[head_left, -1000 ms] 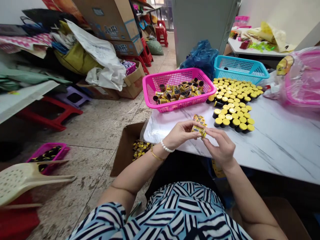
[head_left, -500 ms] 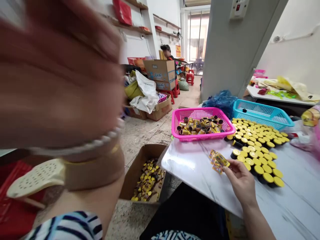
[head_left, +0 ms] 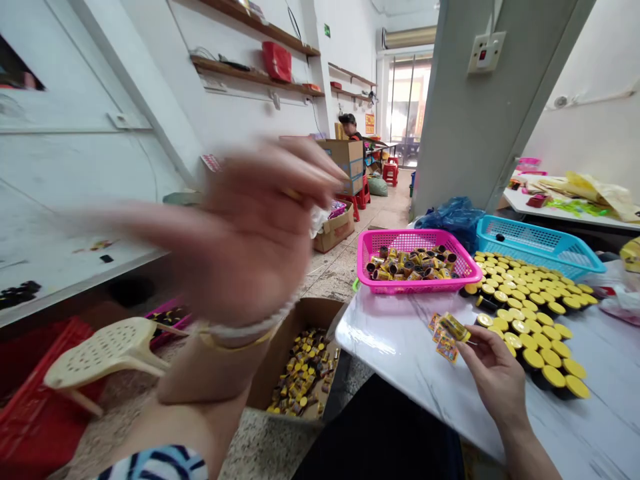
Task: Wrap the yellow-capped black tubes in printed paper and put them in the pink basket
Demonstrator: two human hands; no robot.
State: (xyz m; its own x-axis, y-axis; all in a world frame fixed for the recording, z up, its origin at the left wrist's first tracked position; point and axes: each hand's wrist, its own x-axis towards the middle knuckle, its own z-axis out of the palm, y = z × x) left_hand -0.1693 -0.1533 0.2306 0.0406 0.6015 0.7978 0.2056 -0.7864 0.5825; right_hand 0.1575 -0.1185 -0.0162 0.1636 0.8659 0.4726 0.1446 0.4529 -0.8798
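My left hand (head_left: 255, 240) is raised in front of the camera over the floor, blurred by motion. Its thumb stretches out to the left, and nothing shows in its palm. A pearl bracelet circles the wrist. Over the white marbled table (head_left: 387, 327), my right hand (head_left: 495, 373) pinches several small printed stickers (head_left: 447, 337), yellow and orange. Many small black pots with yellow lids (head_left: 545, 337) stand upright just beyond that hand. Farther back, a pink basket (head_left: 417, 289) holds many small yellow-labelled black cylinders (head_left: 413, 262) lying loose.
A blue basket (head_left: 545, 233) and a blue plastic bag (head_left: 450, 217) sit at the table's back. On the floor, a cardboard box (head_left: 267, 373) holds many yellow-lidded pots. A cream stool (head_left: 100, 353) and red crate (head_left: 50, 400) stand left. A person (head_left: 350, 125) sits far back.
My left hand has moved away from the camera, towards the right of the picture. The view has shifted left and up. My right hand keeps its pinch on the stickers.
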